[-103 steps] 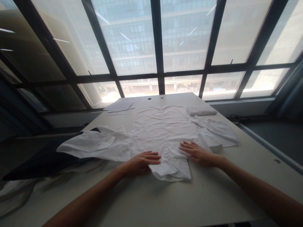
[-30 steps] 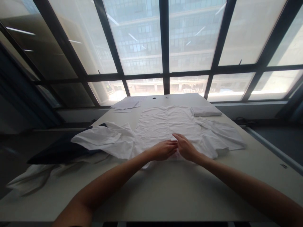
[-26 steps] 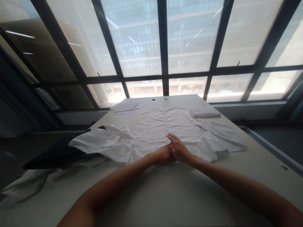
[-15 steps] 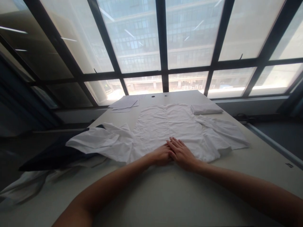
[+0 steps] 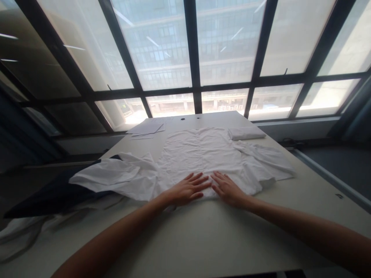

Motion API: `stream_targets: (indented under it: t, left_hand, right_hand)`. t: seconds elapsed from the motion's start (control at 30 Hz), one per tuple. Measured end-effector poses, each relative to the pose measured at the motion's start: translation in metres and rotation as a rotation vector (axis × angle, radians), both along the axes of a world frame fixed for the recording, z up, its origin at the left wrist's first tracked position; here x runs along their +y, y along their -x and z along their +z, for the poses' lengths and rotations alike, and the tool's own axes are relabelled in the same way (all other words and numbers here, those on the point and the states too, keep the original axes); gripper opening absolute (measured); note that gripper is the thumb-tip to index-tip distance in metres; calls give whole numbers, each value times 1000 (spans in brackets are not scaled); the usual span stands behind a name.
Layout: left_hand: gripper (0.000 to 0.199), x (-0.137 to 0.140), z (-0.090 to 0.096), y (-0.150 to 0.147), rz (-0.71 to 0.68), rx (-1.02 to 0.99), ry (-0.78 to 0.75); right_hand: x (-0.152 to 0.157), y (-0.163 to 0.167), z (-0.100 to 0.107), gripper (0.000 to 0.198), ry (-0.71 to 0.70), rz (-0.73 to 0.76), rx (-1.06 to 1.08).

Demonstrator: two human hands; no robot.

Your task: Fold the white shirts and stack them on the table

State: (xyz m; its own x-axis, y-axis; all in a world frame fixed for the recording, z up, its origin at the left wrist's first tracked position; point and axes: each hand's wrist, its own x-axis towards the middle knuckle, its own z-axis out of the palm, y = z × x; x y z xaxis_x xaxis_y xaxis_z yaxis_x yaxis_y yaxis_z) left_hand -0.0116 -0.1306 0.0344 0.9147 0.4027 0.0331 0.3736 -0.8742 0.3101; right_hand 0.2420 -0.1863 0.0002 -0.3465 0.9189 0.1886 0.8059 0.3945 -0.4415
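A wrinkled white shirt (image 5: pixel 203 150) lies spread over the table, one sleeve (image 5: pixel 107 173) out to the left and the other sleeve (image 5: pixel 269 160) out to the right. My left hand (image 5: pixel 188 188) rests flat on the shirt's near part, fingers spread and pointing right. Beside it, my right hand (image 5: pixel 227 189) also lies flat on the cloth, fingers stretched toward the far left. A small gap separates the two hands. Neither hand grips the fabric.
A folded white cloth (image 5: pixel 246 133) sits at the far right of the white table (image 5: pixel 197 239). Paper sheets (image 5: pixel 147 129) lie at the far left. Dark blue cloth (image 5: pixel 58 191) and more pale fabric (image 5: pixel 37 227) are bunched at the left edge. Large windows (image 5: pixel 223 42) stand behind.
My hands, overlapped before, are now apart on the shirt. The left hand has opened out with its fingers spread. The view has shifted slightly to the right.
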Motion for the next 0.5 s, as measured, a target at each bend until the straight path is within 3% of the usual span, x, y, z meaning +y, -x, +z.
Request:
stream_targets:
  t: [0.13, 0.2, 0.27, 0.37, 0.5]
  left_hand:
    - [52, 0, 0, 0, -9, -20, -11]
    - [51, 1, 0, 1, -7, -35, -15]
    - [51, 2, -2, 1, -6, -42, -17]
    - [51, 3, -4, 1, -5, -36, -17]
    - [52, 2, -4, 1, 4, -5, -5]
  right_hand:
    - [29, -40, 27, 41, -110, -165, 33]
    - [49, -71, 41, 34, -148, -316, -103]
    - [68, -102, 51, 24, -98, -496, -247]
    - [89, -136, 53, 15, -78, -592, -271]
    - [106, -149, 46, 23, -134, -609, -201]
